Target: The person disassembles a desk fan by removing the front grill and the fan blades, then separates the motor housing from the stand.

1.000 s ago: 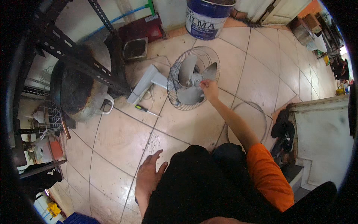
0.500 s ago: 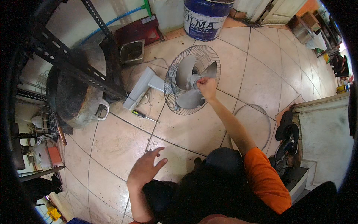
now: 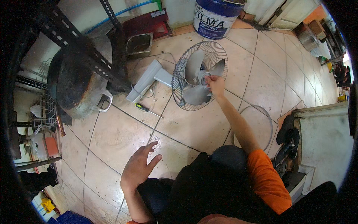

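We see a dull grey three-blade fan (image 3: pixel 194 67) backed by a round dark wire guard (image 3: pixel 179 91), sitting on beige floor tiles (image 3: pixel 186 128); pale grey plastic base (image 3: pixel 144 80) adjoins its left side. Blades look dusty. Our right hand (image 3: pixel 216 85) is pinched closed on the hub (image 3: pixel 203 77); exact part hidden. Left hand (image 3: pixel 138 164) half-open, holding nothing. Versus a second ago: left thumb spreads wider; blade angle unchanged.

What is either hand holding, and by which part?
The right hand appears to pinch the fan by its central hub; the left hand holds nothing.
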Motion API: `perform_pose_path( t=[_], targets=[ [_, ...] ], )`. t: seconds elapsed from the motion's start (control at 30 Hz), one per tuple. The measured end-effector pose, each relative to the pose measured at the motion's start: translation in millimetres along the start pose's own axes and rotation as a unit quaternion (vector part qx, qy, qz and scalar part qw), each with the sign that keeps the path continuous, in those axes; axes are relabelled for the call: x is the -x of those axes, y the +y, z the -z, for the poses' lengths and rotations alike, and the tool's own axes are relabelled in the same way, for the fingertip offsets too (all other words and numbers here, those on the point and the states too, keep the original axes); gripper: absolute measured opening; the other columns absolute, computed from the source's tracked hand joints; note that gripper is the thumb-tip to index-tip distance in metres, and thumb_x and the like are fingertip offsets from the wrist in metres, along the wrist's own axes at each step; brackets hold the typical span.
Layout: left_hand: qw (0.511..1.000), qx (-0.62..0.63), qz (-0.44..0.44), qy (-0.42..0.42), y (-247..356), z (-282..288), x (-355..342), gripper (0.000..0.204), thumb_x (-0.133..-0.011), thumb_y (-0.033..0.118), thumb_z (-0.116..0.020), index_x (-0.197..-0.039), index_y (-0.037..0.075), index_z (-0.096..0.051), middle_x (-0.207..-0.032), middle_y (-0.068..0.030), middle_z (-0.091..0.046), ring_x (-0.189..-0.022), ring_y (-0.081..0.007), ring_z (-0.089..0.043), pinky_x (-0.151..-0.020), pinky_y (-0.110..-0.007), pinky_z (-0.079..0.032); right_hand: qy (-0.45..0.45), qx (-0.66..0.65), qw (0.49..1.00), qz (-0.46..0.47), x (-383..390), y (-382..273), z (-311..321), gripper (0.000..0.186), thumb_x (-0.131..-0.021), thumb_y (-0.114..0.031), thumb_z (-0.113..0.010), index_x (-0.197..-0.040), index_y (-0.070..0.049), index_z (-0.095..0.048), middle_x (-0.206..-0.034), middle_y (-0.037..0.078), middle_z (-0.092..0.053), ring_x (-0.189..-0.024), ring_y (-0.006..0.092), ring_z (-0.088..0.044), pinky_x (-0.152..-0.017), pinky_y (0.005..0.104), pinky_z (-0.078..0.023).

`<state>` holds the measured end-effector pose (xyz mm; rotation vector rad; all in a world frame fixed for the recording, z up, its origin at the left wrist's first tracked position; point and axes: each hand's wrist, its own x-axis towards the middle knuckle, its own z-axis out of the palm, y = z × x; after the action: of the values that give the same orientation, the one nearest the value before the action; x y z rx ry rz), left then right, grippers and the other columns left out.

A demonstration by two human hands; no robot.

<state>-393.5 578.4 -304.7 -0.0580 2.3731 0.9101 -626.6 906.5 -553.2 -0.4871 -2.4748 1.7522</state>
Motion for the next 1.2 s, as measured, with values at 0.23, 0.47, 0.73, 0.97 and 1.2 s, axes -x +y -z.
perform_pose_path(
  t=[0.23, 0.47, 0.73, 0.97, 1.2],
  targets=[
    [1.0, -0.008, 0.001, -0.011, 6.2, -1.0, 6.0, 0.051, -0.093, 0.04, -0.058, -0.134, 0.01, -0.051, -0.115, -0.0186, -0.062, -0.11, -0.0319, -0.059, -0.096, -0.04, -0.044, 0.007, 0.052, 0.998, 0.026, 1.4, -7.5, -2.4, 0.018, -0.083, -0.014, -0.071, -0.082, 0.004, -0.069, -0.058, 0.01, -0.063, -0.045, 0.015, -0.058, -0.043, 0.0317, -0.045],
    [0.999, -0.03, -0.032, -0.004, 12.2, -6.7, 4.8, 0.051, -0.094, 0.041, -0.056, -0.135, 0.01, -0.05, -0.112, -0.0179, -0.062, -0.107, -0.0327, -0.059, -0.093, -0.039, -0.045, -0.04, 0.169, 0.976, 0.129, 0.6, -13.1, 3.6, 0.013, -0.083, -0.004, -0.069, -0.088, 0.006, -0.063, -0.066, 0.008, -0.062, -0.05, 0.0133, -0.06, -0.04, 0.0287, -0.049],
    [0.997, -0.055, -0.059, -0.008, 23.3, -14.4, 11.7, 0.052, -0.094, 0.043, -0.054, -0.134, 0.011, -0.049, -0.115, -0.0176, -0.062, -0.111, -0.0318, -0.058, -0.095, -0.04, -0.045, 0.008, 0.123, 0.979, 0.16, 1.0, 20.1, 7.3, 0.013, -0.083, -0.005, -0.07, -0.092, 0.003, -0.064, -0.074, 0.008, -0.063, -0.054, 0.0128, -0.059, -0.041, 0.0282, -0.049],
    [0.996, -0.06, -0.059, -0.014, 31.4, -11.8, 15.6, 0.052, -0.096, 0.041, -0.051, -0.135, 0.007, -0.049, -0.11, -0.0216, -0.061, -0.107, -0.0361, -0.058, -0.095, -0.044, -0.044, 0.0, 0.12, 0.985, 0.127, -3.4, 11.2, 10.2, 0.016, -0.083, -0.012, -0.072, -0.089, 0.001, -0.065, -0.067, 0.004, -0.062, -0.048, 0.0121, -0.057, -0.04, 0.0279, -0.046],
    [0.997, -0.053, -0.063, -0.01, 26.1, -11.6, 17.0, 0.052, -0.096, 0.042, -0.051, -0.134, 0.007, -0.049, -0.111, -0.0214, -0.061, -0.107, -0.0366, -0.058, -0.095, -0.044, -0.044, -0.006, 0.13, 0.987, 0.09, -3.4, 5.5, 2.9, 0.018, -0.083, -0.014, -0.073, -0.086, 0.002, -0.067, -0.067, 0.005, -0.063, -0.048, 0.012, -0.057, -0.039, 0.0277, -0.045]
  ],
)
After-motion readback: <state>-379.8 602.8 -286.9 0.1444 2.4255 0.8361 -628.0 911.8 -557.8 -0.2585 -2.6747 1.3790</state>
